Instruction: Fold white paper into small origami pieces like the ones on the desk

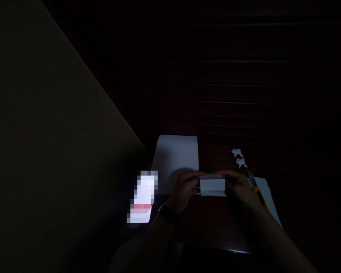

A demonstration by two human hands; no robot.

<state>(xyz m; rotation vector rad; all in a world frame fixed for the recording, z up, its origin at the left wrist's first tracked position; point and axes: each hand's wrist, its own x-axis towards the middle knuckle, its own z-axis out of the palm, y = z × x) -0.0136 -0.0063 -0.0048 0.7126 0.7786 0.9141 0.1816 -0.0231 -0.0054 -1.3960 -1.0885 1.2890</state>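
A small folded piece of white paper (213, 184) is held up between my two hands, with crease lines running across it. My left hand (186, 188), with a dark watch on the wrist, pinches its left end. The right end is gripped by my right hand (238, 185). Dim light hides the exact placing of some fingertips. Behind my left hand lies a larger white sheet of paper (177, 155). Close to my right hand is a yellow-handled utility knife (260, 196), its blade pointing away from me.
Two small folded paper pieces (238, 158) lie beyond my right hand. Under the knife are more white sheets (268, 189). A bright, blurred-out screen (143, 197) glows at left. The dark table (210, 227) meets a pale wall (59, 132) on the left.
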